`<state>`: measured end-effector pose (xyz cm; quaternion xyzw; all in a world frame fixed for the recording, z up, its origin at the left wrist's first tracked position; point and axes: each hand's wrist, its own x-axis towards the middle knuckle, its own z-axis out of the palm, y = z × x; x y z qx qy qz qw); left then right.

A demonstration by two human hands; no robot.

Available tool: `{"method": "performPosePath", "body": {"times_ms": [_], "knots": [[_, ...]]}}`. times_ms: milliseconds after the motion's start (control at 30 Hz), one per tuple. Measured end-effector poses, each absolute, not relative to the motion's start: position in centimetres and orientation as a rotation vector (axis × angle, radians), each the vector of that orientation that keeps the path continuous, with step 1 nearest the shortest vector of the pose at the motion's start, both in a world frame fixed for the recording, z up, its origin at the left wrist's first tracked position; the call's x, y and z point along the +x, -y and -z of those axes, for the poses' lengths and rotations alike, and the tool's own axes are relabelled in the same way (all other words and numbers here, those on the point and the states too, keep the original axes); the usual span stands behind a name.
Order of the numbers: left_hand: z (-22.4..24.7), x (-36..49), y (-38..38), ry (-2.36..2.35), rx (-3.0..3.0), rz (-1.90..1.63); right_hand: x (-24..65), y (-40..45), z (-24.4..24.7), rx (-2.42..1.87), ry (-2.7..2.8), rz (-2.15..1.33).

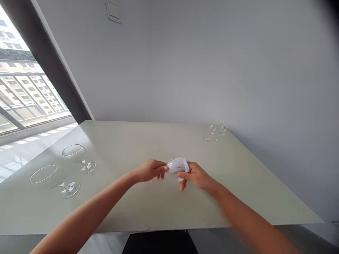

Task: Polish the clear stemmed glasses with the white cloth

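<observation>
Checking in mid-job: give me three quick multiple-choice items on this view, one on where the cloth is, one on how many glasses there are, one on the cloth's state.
1. Where is the cloth?
A) Between the hands
B) Beside the far glasses
C) On the floor

2. How many glasses are on the table?
A) Two
B) Three
C) Four

3. What state is the cloth in?
A) Spread flat
B) Bunched in both hands
C) Draped over a glass

1: A, it sits between the left hand and right hand.
2: C, two left glasses and two far glasses.
3: B, both hands grip it crumpled.
</observation>
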<state>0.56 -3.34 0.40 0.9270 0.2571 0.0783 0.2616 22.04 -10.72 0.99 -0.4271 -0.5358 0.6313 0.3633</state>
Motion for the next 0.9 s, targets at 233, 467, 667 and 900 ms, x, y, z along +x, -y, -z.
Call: {"method": "performPosePath", "body": {"times_ms": [233, 467, 667, 900], "knots": [[0.3, 1.8, 3.7, -0.895, 3.257, -0.965, 21.8, 8.9, 0.2, -1.018, 0.658, -1.697], [0.7, 2.2, 2.9, -0.867, 3.282, -0.884, 21.1, 9.3, 0.4, -1.027, 0.661, -1.668], [1.4, 2.6, 2.4, -0.865, 3.025, -0.800, 21.8, 9.8, -0.4, -1.099, 1.043, -1.575], [1.3, 1.6, 2.7, -0.699, 2.613, -0.357, 23.1, 10.3, -0.5, -1.215, 1.395, -1.604]]}}
